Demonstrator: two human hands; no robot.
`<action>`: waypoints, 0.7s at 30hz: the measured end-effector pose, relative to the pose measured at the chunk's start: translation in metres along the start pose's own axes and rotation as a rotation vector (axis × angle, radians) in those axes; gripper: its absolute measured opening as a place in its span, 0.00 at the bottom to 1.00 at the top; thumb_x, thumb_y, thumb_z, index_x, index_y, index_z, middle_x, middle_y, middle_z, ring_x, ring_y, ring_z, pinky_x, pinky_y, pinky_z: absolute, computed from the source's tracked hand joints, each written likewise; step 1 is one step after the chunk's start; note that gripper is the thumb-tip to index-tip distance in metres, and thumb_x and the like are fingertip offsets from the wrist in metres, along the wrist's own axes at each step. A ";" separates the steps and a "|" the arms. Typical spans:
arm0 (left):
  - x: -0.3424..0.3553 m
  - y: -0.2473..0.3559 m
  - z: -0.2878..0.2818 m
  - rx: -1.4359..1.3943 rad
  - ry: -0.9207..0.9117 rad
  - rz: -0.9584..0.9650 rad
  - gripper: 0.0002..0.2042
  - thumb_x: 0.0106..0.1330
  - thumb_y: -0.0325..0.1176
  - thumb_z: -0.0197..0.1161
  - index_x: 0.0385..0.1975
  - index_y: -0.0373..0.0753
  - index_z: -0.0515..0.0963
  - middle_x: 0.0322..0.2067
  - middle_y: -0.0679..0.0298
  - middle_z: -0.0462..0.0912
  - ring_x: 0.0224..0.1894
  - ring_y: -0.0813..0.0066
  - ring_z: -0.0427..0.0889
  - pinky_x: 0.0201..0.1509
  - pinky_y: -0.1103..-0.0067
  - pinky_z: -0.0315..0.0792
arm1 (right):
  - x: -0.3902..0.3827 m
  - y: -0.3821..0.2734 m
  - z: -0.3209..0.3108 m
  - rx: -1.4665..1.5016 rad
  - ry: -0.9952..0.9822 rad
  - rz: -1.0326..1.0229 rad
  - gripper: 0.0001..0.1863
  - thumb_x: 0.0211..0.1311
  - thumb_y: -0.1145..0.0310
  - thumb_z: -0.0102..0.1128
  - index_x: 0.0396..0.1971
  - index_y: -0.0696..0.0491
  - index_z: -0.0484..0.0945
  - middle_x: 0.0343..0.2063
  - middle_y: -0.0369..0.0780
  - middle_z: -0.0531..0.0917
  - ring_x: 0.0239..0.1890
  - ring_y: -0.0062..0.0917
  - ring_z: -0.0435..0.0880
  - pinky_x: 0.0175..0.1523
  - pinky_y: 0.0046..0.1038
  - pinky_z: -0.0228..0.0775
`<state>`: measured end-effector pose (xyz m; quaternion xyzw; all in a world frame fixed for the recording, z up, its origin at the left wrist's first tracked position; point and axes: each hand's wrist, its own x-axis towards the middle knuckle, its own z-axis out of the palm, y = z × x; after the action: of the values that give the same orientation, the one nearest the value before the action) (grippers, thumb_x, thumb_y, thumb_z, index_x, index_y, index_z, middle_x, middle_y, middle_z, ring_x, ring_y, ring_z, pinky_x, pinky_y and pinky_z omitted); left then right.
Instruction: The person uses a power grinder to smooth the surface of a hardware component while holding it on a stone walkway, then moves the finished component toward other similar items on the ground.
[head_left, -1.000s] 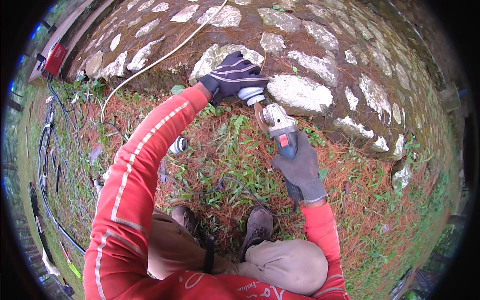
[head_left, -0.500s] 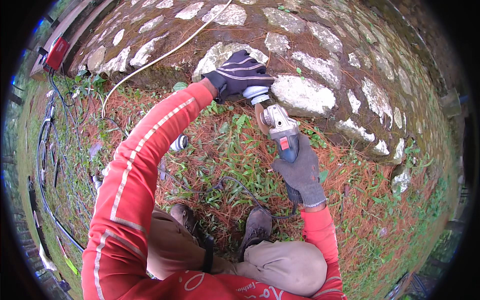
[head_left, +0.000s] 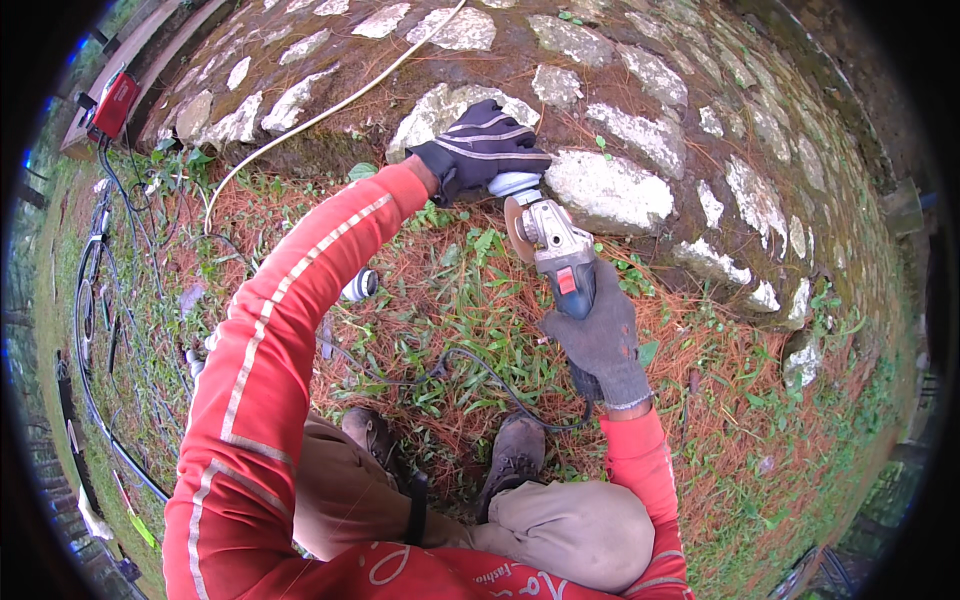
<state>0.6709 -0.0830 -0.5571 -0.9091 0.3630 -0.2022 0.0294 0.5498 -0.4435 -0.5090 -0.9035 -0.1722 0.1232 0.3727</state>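
Note:
My left hand (head_left: 487, 150), in a dark glove with pale stripes, is closed on a pale round pipe fitting (head_left: 515, 184) against the foot of the stone wall. Its fingers hide the fitting's upper part. Wrapped round the body of an angle grinder (head_left: 563, 245) is my right hand (head_left: 605, 340), in a grey knitted glove. The grinder's thin brown disc (head_left: 517, 230) is at the fitting's lower end; whether they touch I cannot tell. A similar white, round piece (head_left: 357, 286) lies in the grass left of the grinder.
The stone wall (head_left: 610, 190) curves across the far side. A dark power cord (head_left: 480, 362) runs from the grinder over grass and pine needles, near my boots (head_left: 515, 455). At the far left are a red box-shaped machine (head_left: 116, 104) and black cables (head_left: 85, 300). A pale hose (head_left: 330, 108) crosses the wall.
The grinder's head has shifted slightly up and left and turned a little, so more of the disc's face shows. My left hand and the fitting have hardly moved.

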 end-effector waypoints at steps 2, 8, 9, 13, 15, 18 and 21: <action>0.001 0.000 -0.002 0.004 0.013 -0.001 0.28 0.73 0.37 0.70 0.73 0.67 0.84 0.61 0.60 0.88 0.63 0.52 0.88 0.72 0.50 0.77 | -0.001 0.001 -0.002 0.001 -0.020 0.024 0.43 0.48 0.61 0.88 0.65 0.58 0.78 0.48 0.52 0.92 0.49 0.50 0.94 0.57 0.49 0.85; 0.000 0.000 -0.011 -0.016 -0.016 -0.024 0.28 0.72 0.37 0.70 0.73 0.67 0.84 0.60 0.60 0.88 0.63 0.52 0.88 0.71 0.50 0.77 | -0.013 0.008 -0.010 0.022 -0.062 0.043 0.42 0.53 0.60 0.87 0.66 0.59 0.76 0.49 0.54 0.91 0.52 0.55 0.94 0.57 0.51 0.85; 0.002 0.001 -0.011 -0.020 -0.021 -0.030 0.28 0.72 0.37 0.70 0.73 0.67 0.84 0.60 0.60 0.88 0.63 0.52 0.88 0.71 0.50 0.77 | -0.015 0.010 -0.010 0.007 -0.066 0.081 0.43 0.53 0.60 0.87 0.67 0.59 0.76 0.49 0.54 0.91 0.52 0.55 0.94 0.57 0.51 0.85; 0.010 0.002 -0.012 -0.035 -0.038 -0.039 0.28 0.72 0.37 0.71 0.73 0.66 0.84 0.60 0.60 0.88 0.62 0.52 0.88 0.71 0.50 0.77 | -0.017 0.011 -0.008 0.044 -0.012 0.057 0.39 0.50 0.62 0.87 0.62 0.56 0.79 0.47 0.49 0.91 0.48 0.48 0.93 0.56 0.47 0.84; 0.013 0.003 -0.013 -0.039 -0.046 -0.041 0.28 0.72 0.37 0.71 0.73 0.66 0.84 0.60 0.60 0.89 0.62 0.52 0.88 0.71 0.50 0.77 | -0.016 0.010 -0.009 0.021 -0.009 0.065 0.39 0.50 0.63 0.87 0.62 0.55 0.79 0.46 0.49 0.91 0.48 0.48 0.93 0.56 0.47 0.84; 0.014 0.003 -0.015 -0.042 -0.057 -0.046 0.28 0.72 0.37 0.71 0.72 0.66 0.84 0.60 0.60 0.89 0.62 0.52 0.88 0.71 0.50 0.77 | -0.011 0.008 -0.010 0.003 -0.036 0.061 0.46 0.51 0.60 0.87 0.70 0.57 0.74 0.51 0.55 0.92 0.54 0.57 0.94 0.58 0.51 0.86; 0.014 0.003 -0.017 -0.040 -0.061 -0.053 0.28 0.71 0.37 0.71 0.72 0.65 0.84 0.60 0.60 0.89 0.62 0.52 0.88 0.71 0.50 0.78 | -0.010 0.006 -0.009 -0.017 -0.027 0.056 0.45 0.52 0.60 0.86 0.70 0.57 0.75 0.50 0.54 0.92 0.53 0.56 0.94 0.58 0.51 0.86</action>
<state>0.6719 -0.0931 -0.5375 -0.9246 0.3416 -0.1676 0.0169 0.5452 -0.4571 -0.5060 -0.9092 -0.1531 0.1444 0.3592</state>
